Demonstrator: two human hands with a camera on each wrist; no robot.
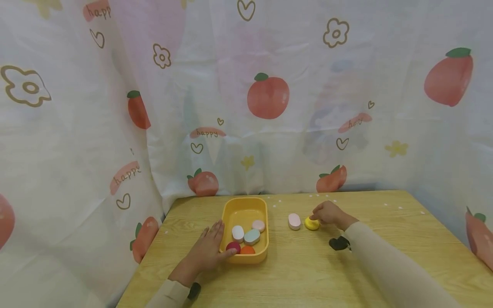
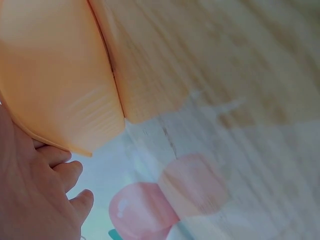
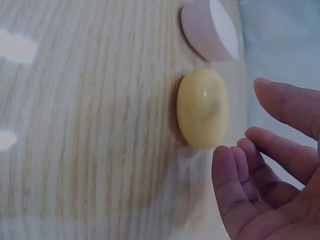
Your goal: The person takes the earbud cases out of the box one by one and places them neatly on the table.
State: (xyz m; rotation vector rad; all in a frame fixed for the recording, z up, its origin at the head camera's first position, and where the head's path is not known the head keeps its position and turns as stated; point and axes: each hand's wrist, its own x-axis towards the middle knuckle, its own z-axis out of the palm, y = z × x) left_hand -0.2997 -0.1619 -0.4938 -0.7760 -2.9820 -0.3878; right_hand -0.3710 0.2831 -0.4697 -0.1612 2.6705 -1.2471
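My left hand (image 1: 206, 248) lies against the left side of a yellow tray (image 1: 265, 211), fingers extended along its outer wall and thumb over the front corner. The left wrist view shows the fingertips close at the rim. Several smooth pebble-shaped blocks lie in the tray: white (image 1: 238, 234), pale green (image 1: 252, 237), pale pink (image 1: 258, 226), orange (image 1: 247, 250) and dark pink (image 1: 233, 246), partly under the thumb. My right hand (image 1: 329, 213) hovers at a yellow pebble-shaped block (image 3: 202, 109) on the table. Its thumb and fingers are parted, with nothing between them.
Left of the yellow block, a pale pink oval block (image 1: 294, 221) rests on the wooden table (image 1: 292, 273). Small white dots mark the table's far part. A white curtain (image 1: 231, 85) with printed fruit hangs behind the table and at both sides.
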